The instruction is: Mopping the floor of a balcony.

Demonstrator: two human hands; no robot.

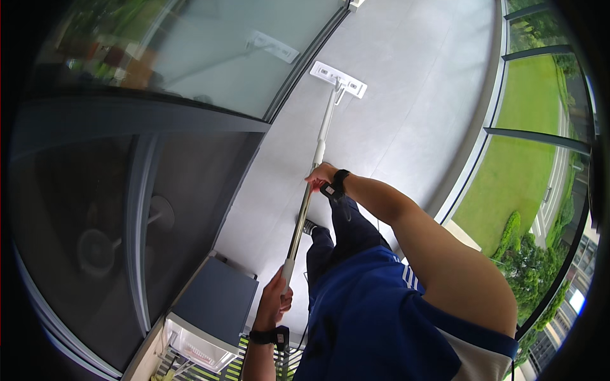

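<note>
A flat mop with a white rectangular head [338, 79] rests on the grey tiled floor, its long handle [301, 214] running down toward me. My right hand [321, 177] is closed around the metal pole, just below its white upper sleeve. Lower down, my left hand [276, 296] grips the white end of the handle. Black bands with small devices are on both wrists. The mop's reflection shows in the glass panel at the upper left.
Dark-framed glass doors [200, 124] line the left side. A dark-topped white cabinet [217, 295] stands at the lower left, near a slatted grille. A glazed railing [533, 135] curves along the right, with lawn and trees beyond. My shod foot [310, 227] is beside the pole.
</note>
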